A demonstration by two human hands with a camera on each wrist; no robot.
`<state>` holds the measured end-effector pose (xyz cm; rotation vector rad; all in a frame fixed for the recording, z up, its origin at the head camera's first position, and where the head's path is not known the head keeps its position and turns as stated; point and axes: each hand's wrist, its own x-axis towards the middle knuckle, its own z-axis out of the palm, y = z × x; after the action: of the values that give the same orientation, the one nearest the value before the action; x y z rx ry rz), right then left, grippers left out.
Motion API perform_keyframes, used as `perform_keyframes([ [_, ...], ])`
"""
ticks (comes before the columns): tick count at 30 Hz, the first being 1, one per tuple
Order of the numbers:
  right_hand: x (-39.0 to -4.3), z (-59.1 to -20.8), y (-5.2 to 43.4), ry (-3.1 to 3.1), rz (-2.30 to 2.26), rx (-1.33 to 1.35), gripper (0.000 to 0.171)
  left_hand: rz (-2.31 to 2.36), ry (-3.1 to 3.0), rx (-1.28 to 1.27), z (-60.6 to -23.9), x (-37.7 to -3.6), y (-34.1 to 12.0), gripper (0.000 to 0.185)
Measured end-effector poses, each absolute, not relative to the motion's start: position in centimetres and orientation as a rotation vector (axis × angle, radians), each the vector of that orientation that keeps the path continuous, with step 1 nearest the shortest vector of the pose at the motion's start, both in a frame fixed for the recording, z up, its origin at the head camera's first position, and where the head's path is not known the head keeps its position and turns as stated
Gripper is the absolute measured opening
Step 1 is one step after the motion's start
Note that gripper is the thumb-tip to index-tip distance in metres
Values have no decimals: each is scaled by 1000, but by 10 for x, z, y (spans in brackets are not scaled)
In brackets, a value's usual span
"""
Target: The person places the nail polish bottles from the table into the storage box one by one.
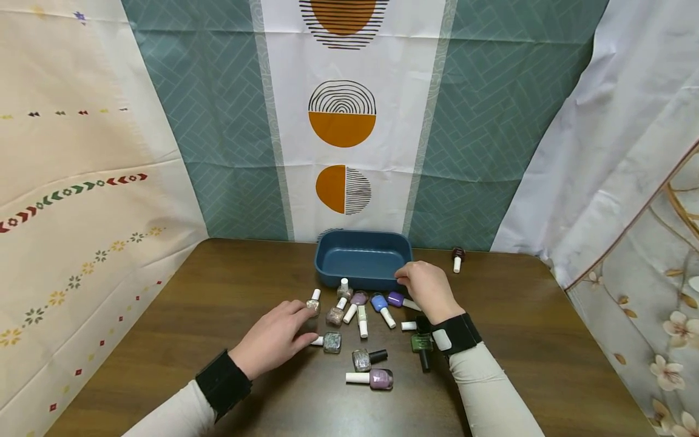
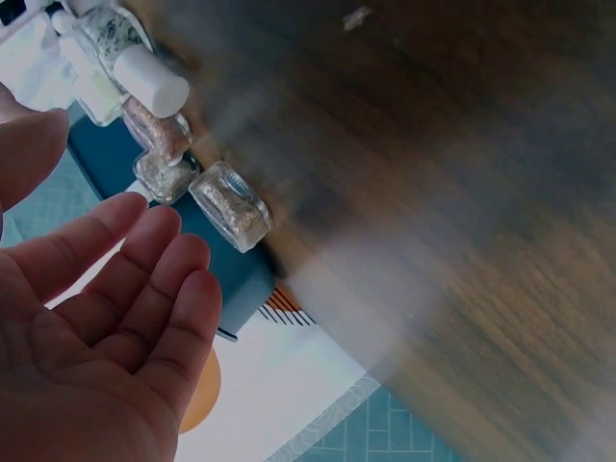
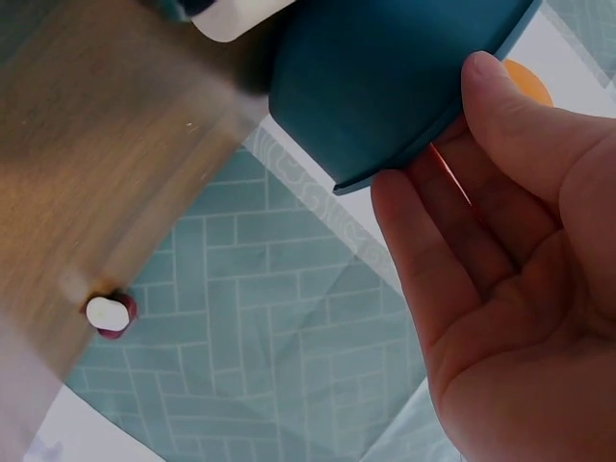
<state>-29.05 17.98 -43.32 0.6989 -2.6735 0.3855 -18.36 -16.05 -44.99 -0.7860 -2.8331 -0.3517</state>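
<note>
My right hand (image 1: 428,288) is at the front right corner of a blue rectangular bin (image 1: 355,283). In the right wrist view the thumb overlaps its rim and the other fingers curl behind it. The bin's visible floor is bare. My left hand (image 1: 278,334) reaches over the table with fingers loosely bent, palm empty in the left wrist view. Its fingertips are right by a gold glitter nail polish bottle (image 2: 231,207) with a white cap. Near its thumb lies a silvery-green glitter nail polish (image 1: 332,343).
Several nail polish bottles lie before the bin, among them a blue one (image 1: 378,302), a purple one (image 1: 395,298) and a green one (image 1: 422,343). A mauve bottle (image 1: 381,379) lies nearest me. A dark red bottle (image 1: 458,254) is at the back right edge. Fabric hangs behind.
</note>
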Motion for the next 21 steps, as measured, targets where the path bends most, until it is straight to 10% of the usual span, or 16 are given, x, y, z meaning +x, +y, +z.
perform_keyframes([
  [21, -292, -441, 182, -2638, 374, 707, 6, -247, -2771, -921, -458, -179, -151, 36],
])
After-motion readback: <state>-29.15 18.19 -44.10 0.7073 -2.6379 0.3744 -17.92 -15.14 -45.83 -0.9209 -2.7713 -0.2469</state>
